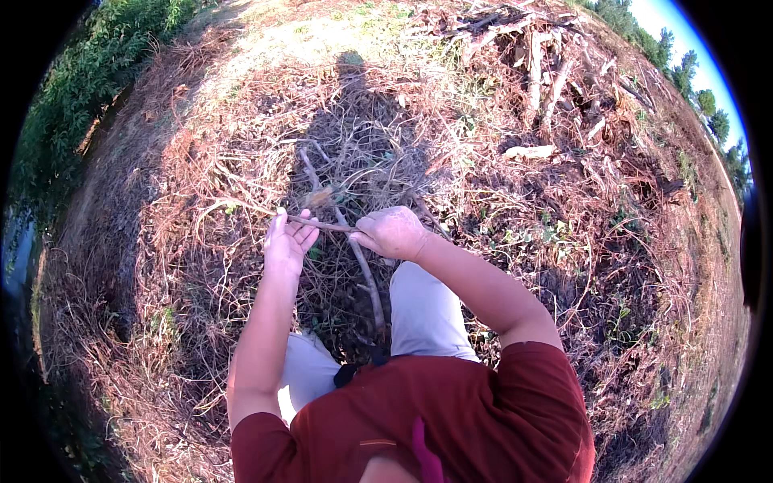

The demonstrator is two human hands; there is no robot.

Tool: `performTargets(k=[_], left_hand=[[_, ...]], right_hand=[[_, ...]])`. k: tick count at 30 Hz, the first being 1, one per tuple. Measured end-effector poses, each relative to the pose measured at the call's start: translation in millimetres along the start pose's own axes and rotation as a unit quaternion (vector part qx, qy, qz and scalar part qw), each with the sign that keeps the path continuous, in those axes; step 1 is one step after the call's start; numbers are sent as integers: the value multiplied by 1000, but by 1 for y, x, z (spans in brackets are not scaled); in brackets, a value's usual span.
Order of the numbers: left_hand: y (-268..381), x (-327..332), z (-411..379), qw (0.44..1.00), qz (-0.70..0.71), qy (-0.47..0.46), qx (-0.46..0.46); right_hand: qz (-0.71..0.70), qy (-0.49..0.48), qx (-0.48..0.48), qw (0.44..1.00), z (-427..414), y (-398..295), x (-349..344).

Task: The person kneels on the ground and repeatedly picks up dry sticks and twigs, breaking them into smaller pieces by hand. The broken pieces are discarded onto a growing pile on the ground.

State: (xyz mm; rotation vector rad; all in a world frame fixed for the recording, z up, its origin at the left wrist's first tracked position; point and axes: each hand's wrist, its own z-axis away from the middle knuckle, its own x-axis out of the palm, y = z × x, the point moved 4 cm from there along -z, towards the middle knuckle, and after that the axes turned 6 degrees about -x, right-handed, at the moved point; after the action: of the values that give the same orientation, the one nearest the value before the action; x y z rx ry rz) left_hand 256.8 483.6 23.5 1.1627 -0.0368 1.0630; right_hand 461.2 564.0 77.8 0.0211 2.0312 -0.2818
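A thin brown stick (326, 226) runs roughly level between my two hands, over the ground in front of me. My right hand (392, 232) is closed around its right end. My left hand (290, 241) is turned palm up, fingers apart, with the stick lying across the fingers near the thumb; whether it grips is not clear. To the left the stick seems to continue into thin pale twigs. Below the hands a thicker, crooked grey branch (364, 268) lies on the ground, pointing away from me between my knees. A blurred tan bit (319, 197) shows just beyond the stick.
Dry vines and twigs (199, 265) cover the ground around me. A pile of broken wood and roots (543, 72) stands at the upper right, with a short pale log (530, 151) in front. Green bushes (90, 78) and a bank edge are at the left.
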Motion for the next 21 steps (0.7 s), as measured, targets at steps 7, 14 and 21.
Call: performTargets(k=[7, 14, 21], left_hand=[[8, -14, -5, 997, -32, 55, 31], [17, -16, 6, 998, 7, 58, 34], [15, 4, 14, 998, 15, 17, 56]], right_hand=[[-23, 170, -17, 985, 14, -23, -16], [-95, 164, 347, 918, 100, 22, -35], [-192, 187, 399, 877, 127, 28, 12]])
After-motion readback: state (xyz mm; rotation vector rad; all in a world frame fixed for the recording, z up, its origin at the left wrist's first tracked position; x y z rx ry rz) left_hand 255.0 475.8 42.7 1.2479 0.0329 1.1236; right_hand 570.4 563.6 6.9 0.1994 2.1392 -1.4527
